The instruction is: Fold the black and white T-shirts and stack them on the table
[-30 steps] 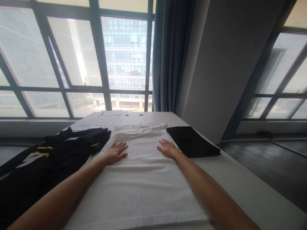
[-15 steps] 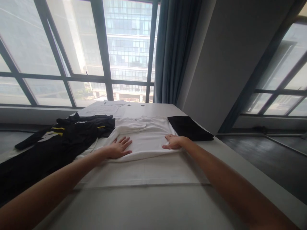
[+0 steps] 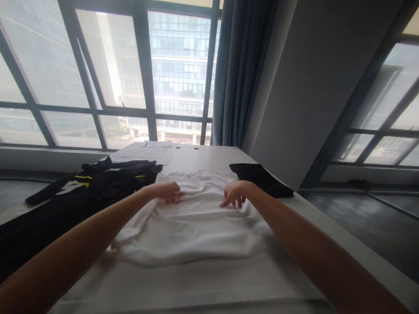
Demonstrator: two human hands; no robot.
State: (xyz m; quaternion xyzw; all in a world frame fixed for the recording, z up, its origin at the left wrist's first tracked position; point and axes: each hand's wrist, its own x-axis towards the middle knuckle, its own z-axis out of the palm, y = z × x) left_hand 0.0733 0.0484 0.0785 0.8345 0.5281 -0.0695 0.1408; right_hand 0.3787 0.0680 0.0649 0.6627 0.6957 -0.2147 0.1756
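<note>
A white garment (image 3: 196, 235) lies on the white table, its near part loosely rumpled and its far part folded over. My left hand (image 3: 167, 191) is on the upper left of the cloth, fingers curled down and pressed together on it. On the right part, near the cloth's edge, my right hand (image 3: 235, 194) has its fingers bent downward, touching the fabric; whether they pinch a fold is hard to make out.
A black garment with yellow and white marks (image 3: 108, 183) lies to the left. A folded black cloth (image 3: 263, 179) sits at the right edge of the table (image 3: 216, 153). Papers (image 3: 144, 151) rest at the back left, before the windows.
Both hands have gone from flat and spread to curled fingers, the left one slightly farther forward. The near part of the white garment has slid toward me and wrinkled. The view has shifted slightly.
</note>
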